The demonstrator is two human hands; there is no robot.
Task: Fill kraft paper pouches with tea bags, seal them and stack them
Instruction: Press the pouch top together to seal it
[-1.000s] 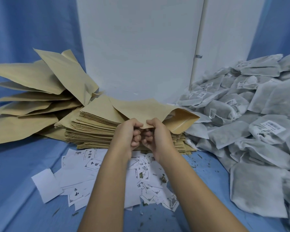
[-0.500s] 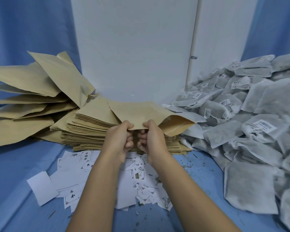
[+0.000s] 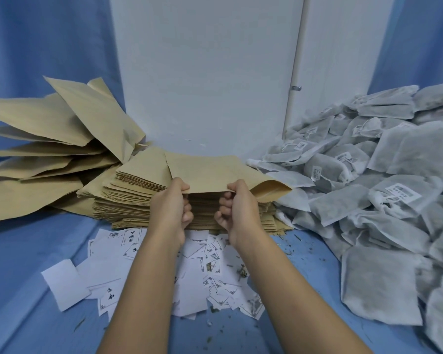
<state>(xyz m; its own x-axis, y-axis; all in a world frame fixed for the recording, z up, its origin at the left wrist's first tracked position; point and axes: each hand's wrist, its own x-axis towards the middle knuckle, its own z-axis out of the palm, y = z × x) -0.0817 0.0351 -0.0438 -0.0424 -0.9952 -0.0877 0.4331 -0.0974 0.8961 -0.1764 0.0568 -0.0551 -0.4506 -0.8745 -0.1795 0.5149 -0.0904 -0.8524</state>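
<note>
Left hand [image 3: 170, 209] and right hand [image 3: 239, 208] both pinch the near edge of one kraft pouch [image 3: 210, 171], fingers curled, just above the flat pouch stack [image 3: 136, 198]. Tea bag heap [image 3: 368, 200] to the right, loose pouches [image 3: 36, 149] to the left, paper labels [image 3: 149, 267] under my forearms on the blue worktop [image 3: 23, 251].

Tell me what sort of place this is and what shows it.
Probably a small hand-packing station for tea: a stack of flat kraft pouches, a heap of tea bags on the right, and printed paper slips strewn on the blue-covered table.
</note>
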